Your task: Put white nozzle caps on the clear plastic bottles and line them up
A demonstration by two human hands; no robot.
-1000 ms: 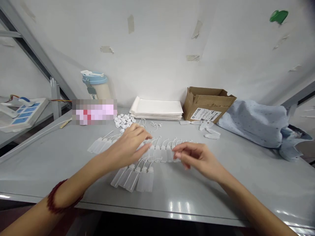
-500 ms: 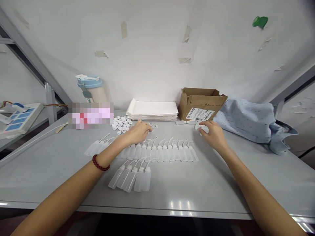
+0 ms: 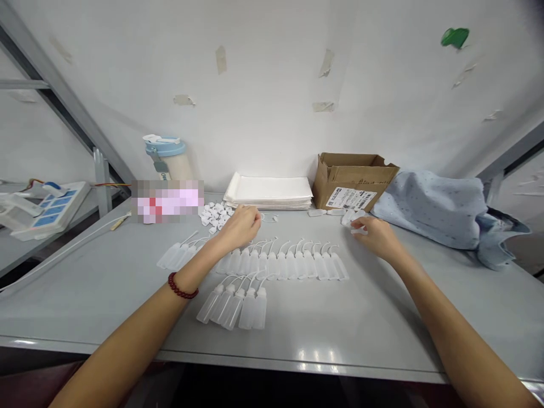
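No text can be read with certainty. White label [image 3: 351, 199] stuck on front of brown cardboard box [image 3: 361, 174], printed too small to be read. Dark handwriting [image 3: 374, 181] marked above it, illegible. Lettering [image 3: 163, 176] printed on blue-lidded tumbler [image 3: 179, 168], blurred.

The box [image 3: 385, 180] is brown, its label [image 3: 351, 198] white with black print. The cloth [image 3: 437, 195] is pale blue, dark-flecked; the cup [image 3: 179, 168] cream, its lid [image 3: 168, 148] light blue; the bracelet [image 3: 182, 287] dark red. Grey table [image 3: 318, 328], whitish wall [image 3: 272, 73] with 1 green patch [image 3: 455, 38]. White caps [image 3: 215, 216], milky translucent bottles [image 3: 254, 311]. White device [image 3: 79, 195], blue panels [image 3: 47, 216].
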